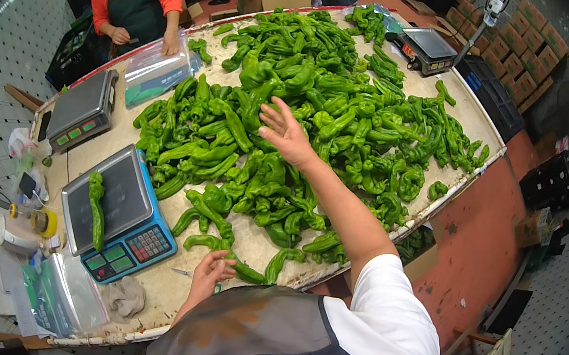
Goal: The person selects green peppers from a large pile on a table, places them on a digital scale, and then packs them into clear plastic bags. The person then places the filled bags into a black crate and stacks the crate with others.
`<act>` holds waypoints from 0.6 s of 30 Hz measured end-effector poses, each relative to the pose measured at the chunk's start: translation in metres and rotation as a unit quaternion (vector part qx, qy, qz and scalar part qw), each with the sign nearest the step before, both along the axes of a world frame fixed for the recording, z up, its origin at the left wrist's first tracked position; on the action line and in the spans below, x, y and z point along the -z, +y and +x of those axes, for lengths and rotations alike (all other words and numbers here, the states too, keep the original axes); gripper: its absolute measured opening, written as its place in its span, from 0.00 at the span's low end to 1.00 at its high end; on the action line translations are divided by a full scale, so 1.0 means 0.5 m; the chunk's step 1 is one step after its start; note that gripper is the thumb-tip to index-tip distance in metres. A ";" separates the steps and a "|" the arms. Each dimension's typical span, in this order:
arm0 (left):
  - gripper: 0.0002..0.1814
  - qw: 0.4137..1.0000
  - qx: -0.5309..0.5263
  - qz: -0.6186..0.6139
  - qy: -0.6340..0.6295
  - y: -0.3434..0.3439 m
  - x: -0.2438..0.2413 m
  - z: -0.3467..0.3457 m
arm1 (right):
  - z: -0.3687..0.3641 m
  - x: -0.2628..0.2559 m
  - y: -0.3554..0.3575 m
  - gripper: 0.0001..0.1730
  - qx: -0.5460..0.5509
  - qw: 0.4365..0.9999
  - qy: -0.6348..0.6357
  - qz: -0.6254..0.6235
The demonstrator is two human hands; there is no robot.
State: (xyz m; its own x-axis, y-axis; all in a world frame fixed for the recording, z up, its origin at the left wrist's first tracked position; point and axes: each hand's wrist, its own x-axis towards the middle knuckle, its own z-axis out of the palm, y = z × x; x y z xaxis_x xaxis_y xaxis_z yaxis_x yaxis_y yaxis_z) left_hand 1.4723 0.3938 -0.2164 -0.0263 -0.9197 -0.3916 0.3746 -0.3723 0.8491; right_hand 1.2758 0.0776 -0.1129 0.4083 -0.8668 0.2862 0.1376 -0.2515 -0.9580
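My right hand (285, 133) reaches over a large heap of long green peppers (329, 111), its fingers spread and nothing held in them. Close to my apron, my left hand (211, 273) is loosely curled with fingers apart, beside a few loose peppers (249, 271) at the table's near edge. A small metal blade or scissor tip (182, 272) lies just left of that hand, its other end hidden. To the left stands a blue digital scale (135, 243); one long pepper (97, 208) rests on its metal pan.
Printed plastic bags (64, 298) and a crumpled cloth (124, 296) lie at the near left. Beyond is a grey scale (84, 107). Across the table, a person in orange (142, 1) touches more bags (158, 72). Another scale (430, 49) sits at the far right corner.
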 end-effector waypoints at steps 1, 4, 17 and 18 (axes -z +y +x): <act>0.19 1.000 0.003 -0.002 -0.015 0.001 -0.003 0.001 | -0.009 0.007 -0.011 0.39 0.021 0.990 0.113 -0.086; 0.18 1.000 -0.002 0.006 -0.030 0.007 -0.006 0.004 | -0.083 0.026 -0.012 0.36 0.111 0.818 0.499 -0.263; 0.17 0.998 0.027 0.015 -0.055 -0.011 -0.001 -0.013 | -0.531 -0.034 -0.076 0.33 0.255 0.655 0.698 -0.136; 0.16 0.998 0.031 0.027 -0.057 -0.012 -0.001 -0.015 | -0.524 -0.038 -0.079 0.33 0.300 0.621 0.704 -0.167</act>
